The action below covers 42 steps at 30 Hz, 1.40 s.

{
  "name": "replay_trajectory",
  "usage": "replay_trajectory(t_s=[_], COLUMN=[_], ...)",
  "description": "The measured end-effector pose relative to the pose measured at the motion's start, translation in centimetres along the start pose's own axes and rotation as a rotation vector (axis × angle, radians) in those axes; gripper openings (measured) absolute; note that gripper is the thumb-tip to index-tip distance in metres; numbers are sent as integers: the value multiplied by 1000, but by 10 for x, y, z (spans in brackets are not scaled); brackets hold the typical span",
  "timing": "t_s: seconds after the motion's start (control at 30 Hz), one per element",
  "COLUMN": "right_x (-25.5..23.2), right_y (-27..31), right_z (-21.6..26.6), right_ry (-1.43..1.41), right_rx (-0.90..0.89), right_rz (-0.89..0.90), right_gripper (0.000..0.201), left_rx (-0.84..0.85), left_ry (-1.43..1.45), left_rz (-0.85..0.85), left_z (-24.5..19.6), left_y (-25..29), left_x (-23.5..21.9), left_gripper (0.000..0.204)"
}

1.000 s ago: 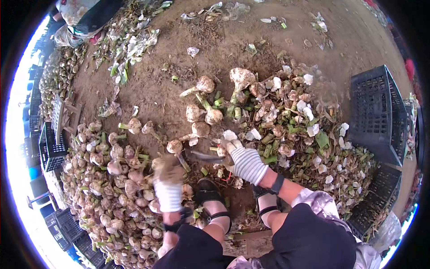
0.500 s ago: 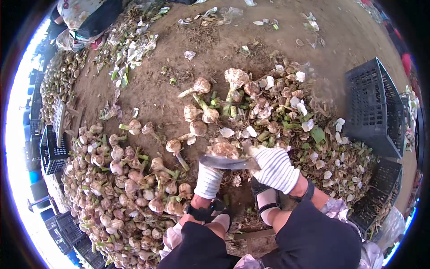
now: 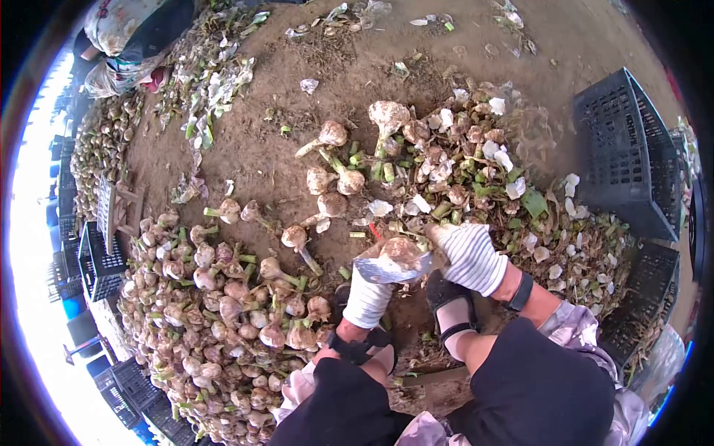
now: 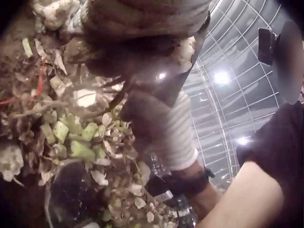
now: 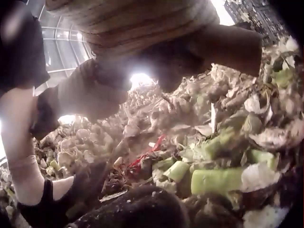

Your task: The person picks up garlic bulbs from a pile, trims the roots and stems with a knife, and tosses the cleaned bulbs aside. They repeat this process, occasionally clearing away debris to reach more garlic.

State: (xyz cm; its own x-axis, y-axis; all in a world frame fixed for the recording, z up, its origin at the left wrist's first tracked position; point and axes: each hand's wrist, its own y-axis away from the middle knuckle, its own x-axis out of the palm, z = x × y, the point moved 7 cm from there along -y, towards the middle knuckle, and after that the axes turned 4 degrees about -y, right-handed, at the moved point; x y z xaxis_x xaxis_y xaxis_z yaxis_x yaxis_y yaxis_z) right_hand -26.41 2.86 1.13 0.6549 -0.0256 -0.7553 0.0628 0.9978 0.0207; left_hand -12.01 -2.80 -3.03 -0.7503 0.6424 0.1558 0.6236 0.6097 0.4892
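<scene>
In the head view my gloved left hand (image 3: 368,296) holds a garlic bulb (image 3: 401,251) above the ground in front of my shoes. My gloved right hand (image 3: 470,257) grips a knife, its handle hidden in the fingers. The wide metal blade (image 3: 393,270) points left, on the near side of the bulb, overlapping it and the left fingers. In the left wrist view the striped right glove (image 4: 173,135) is close beneath the left hand (image 4: 142,21). The right wrist view is dark around the right hand (image 5: 152,26).
A large heap of garlic (image 3: 223,320) lies to my left. Several bulbs with stems (image 3: 346,178) lie ahead. Cut stalks and skins (image 3: 513,201) are piled to the right, beside a black crate (image 3: 625,149). Another person (image 3: 134,33) is at the upper left.
My left hand has come right from the garlic heap and now holds a bulb beside the right hand. The knife blade has swung to lie across the bulb, showing more of its face.
</scene>
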Motion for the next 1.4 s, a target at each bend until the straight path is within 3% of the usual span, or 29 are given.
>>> replay_trajectory(t_s=[0.13,0.17,0.27,0.33,0.37,0.4,0.43,0.47,0.53,0.6,0.63,0.73,0.8,0.87,0.93,1.0,1.07,1.1,1.13,1.17,1.2,1.23,1.27,1.33,1.4], right_x=[8,4,-3,-16,-25,-30,-33,-24,-16,12,19,-10,6,24,30,43,57,55,64,59,47,20,13,-7,-5], right_y=[13,13,4,-11,-16,-19,-20,-15,12,64,84,34,9,-3,0,11,7,2,-8,-9,-11,-11,-9,-19,-36], right_z=[-9,-4,6,27,40,50,50,39,5,-76,-99,-20,4,-10,-34,-43,-20,-8,-14,-17,-20,-21,-26,7,36], right_ry=[-28,-61,11,71,137,201,161,145,30,-77,-317,-699,-837,-1047,-1191,-1490,-1719,-1510,-1170,-1002,-832,-628,-562,-151,3], right_rx=[-7,-36,22,-29,-119,-211,-237,-212,-92,504,524,435,380,509,646,809,885,808,421,439,455,605,552,102,54], right_rz=[-71,-121,-49,30,-15,-60,-85,-118,-284,-100,-311,-250,-45,-22,-75,-223,-143,52,-164,-157,-149,-59,-38,-66,106], right_gripper=[42,40,38,36,26,17,22,23,18,18,23,37,46,42,33,26,29,32,32,32,31,29,27,28,28], left_rx=[-71,-51,106,244,335,341,348,272,170,59,0,250,618,844,758,422,162,124,77,43,59,3,-56,90,250], left_ry=[149,115,276,-83,-286,-306,-327,-165,-408,26,365,-437,-1041,-1037,-673,-255,111,231,352,736,115,298,483,-103,-527], left_rz=[17,5,55,147,176,184,191,175,152,4,68,-66,-37,-124,-324,-364,-85,-89,-90,-89,-134,-98,-62,-160,-225], left_z=[6,8,14,-3,-3,2,8,2,-6,-12,2,-10,-51,-71,-85,-65,-41,0,43,18,-4,-1,4,22,12], left_y=[-1,0,-3,-7,-12,-12,-11,-4,-5,7,0,-11,-6,-5,3,3,-11,-17,-20,-15,-10,-14,-17,-23,-24], left_x=[5,3,-6,-6,-7,-7,-7,-2,-2,-11,-15,1,28,26,-1,-41,-14,-19,-27,-20,-25,-28,-28,-40,-39], left_gripper=[33,34,37,31,29,29,29,30,29,29,30,30,39,42,49,50,45,42,38,34,32,29,27,23,22])
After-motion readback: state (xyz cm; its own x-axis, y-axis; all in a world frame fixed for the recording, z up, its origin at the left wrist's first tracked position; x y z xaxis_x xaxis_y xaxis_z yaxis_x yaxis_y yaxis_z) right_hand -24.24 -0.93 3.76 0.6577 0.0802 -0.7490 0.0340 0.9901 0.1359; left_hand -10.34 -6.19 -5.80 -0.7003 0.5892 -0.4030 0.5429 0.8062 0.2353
